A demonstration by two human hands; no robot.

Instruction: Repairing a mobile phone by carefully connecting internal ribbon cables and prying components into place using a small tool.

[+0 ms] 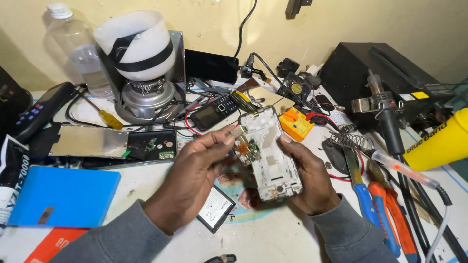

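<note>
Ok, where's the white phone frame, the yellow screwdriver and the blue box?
white phone frame [273,160], head view, bare middle of frame.
yellow screwdriver [111,120], head view, its handle.
blue box [63,195], head view, top face.

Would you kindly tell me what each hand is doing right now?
Left hand: fingertips pinching the top edge of the white phone frame.
Right hand: closed around the same frame, supporting it from the side.

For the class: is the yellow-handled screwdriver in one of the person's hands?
No: the yellow-handled screwdriver lies on the table, while the left hand and right hand hold the white phone frame.
</note>
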